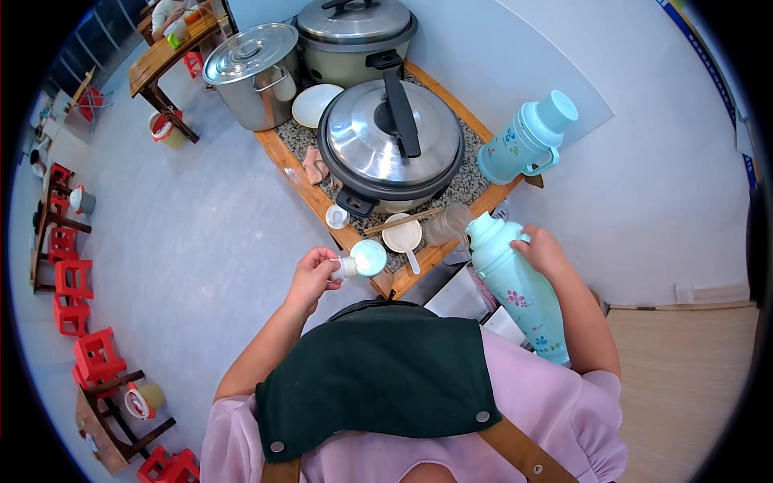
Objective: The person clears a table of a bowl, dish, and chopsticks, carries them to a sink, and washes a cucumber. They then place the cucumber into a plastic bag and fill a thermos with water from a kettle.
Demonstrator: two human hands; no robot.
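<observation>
My right hand (541,248) grips the handle of a light-blue thermos flask (523,294) with flowers on it. The flask leans, its open neck tilted toward a clear glass jar (447,224) at the counter corner. My left hand (316,274) holds a small white cup (346,268). Beside that cup, a round light-blue lid (369,258) is at the counter's edge. A white bowl with a spoon (402,234) sits under a pair of chopsticks (403,220). Further left stands another small white cup (337,216).
A large cooker (390,133) fills the middle of the counter (304,183). Behind are a second cooker (353,40), a steel pot (256,72) and a white bowl (314,105). Another thermos (523,141) stands by the wall. Red stools (74,278) line the left; a person (171,14) sits far off.
</observation>
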